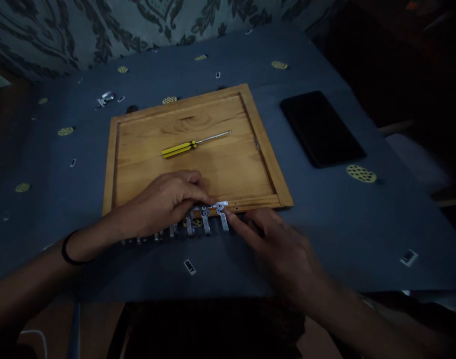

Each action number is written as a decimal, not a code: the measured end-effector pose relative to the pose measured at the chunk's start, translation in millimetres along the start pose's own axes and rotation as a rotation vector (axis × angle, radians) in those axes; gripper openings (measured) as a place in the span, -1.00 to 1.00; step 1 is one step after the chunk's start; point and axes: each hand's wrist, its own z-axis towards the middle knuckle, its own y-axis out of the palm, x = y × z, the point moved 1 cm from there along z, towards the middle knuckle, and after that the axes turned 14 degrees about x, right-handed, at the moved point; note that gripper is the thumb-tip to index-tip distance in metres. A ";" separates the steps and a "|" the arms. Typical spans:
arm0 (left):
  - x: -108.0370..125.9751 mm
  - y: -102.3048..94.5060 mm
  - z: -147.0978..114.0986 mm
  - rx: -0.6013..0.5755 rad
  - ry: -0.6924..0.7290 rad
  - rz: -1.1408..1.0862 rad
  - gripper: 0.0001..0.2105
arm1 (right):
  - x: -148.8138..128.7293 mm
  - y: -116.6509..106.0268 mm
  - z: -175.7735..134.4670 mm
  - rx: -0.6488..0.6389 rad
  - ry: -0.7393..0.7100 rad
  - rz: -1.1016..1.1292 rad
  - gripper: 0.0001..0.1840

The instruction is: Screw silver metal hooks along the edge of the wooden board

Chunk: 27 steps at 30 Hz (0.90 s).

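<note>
A shiny metal hook rail with several hooks lies along the near edge of a framed wooden panel. My left hand is closed on the rail near its right part, fingers bent over it; the hand hides some of the rail. My right hand touches the rightmost hook with one outstretched fingertip. Its other fingers are bent and apart from that one, with nothing visible between them. Beyond my hands, a screwdriver with a yellow and black handle lies on the panel, its shaft pointing right.
A dark flat tablet-like object lies right of the panel on the blue patterned tablecloth. Small shiny metal pieces sit at the back left. A patterned wall or curtain stands behind the table. The table's near edge runs below my hands.
</note>
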 end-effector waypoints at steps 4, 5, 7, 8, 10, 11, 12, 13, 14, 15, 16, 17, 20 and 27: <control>0.1 0.7 -0.8 0.014 0.035 -0.013 -0.69 | -0.1 -1.0 3.2 0.029 -0.054 -0.043 -0.49; -0.1 0.9 -0.9 0.018 0.041 -0.012 -0.70 | -0.3 -1.4 4.2 0.029 -0.060 -0.045 -0.51; -0.6 1.4 -1.0 0.018 0.046 -0.007 -0.71 | -0.7 -2.0 5.4 0.025 -0.064 -0.044 -0.52; -0.9 1.5 -1.0 0.018 0.047 -0.003 -0.71 | -0.9 -2.2 5.7 0.025 -0.066 -0.046 -0.52; -1.4 1.3 -1.0 0.018 0.048 0.003 -0.72 | -1.3 -2.2 5.5 0.022 -0.070 -0.064 -0.51; -1.4 1.0 -1.0 0.017 0.053 0.006 -0.72 | -1.5 -2.1 5.3 0.024 -0.072 -0.075 -0.51; -1.3 0.6 -1.1 0.014 0.057 0.012 -0.73 | -1.6 -1.9 5.1 0.024 -0.072 -0.083 -0.50; -0.9 0.1 -1.2 0.010 0.061 0.018 -0.73 | -1.7 -1.9 5.0 0.026 -0.071 -0.085 -0.50; -0.4 -0.3 -1.4 0.007 0.065 0.021 -0.73 | -1.8 -1.8 5.1 0.029 -0.069 -0.084 -0.51; 0.2 -0.7 -1.8 0.008 0.070 0.020 -0.72 | -1.9 -1.9 5.5 0.033 -0.068 -0.079 -0.51; 0.8 -0.9 -2.3 0.010 0.076 0.015 -0.71 | -2.1 -2.0 6.0 0.036 -0.069 -0.074 -0.51; 1.3 -1.2 -2.8 0.017 0.083 0.012 -0.69 | -2.3 -2.2 6.8 0.036 -0.071 -0.073 -0.51; 2.0 -1.3 -4.2 0.038 0.135 0.029 -0.65 | -2.7 -3.1 9.0 0.039 -0.073 -0.091 -0.48; 6.5 -4.5 1.0 -0.019 0.309 0.165 -0.68 | -2.3 -3.9 10.0 0.017 -0.073 -0.120 -0.43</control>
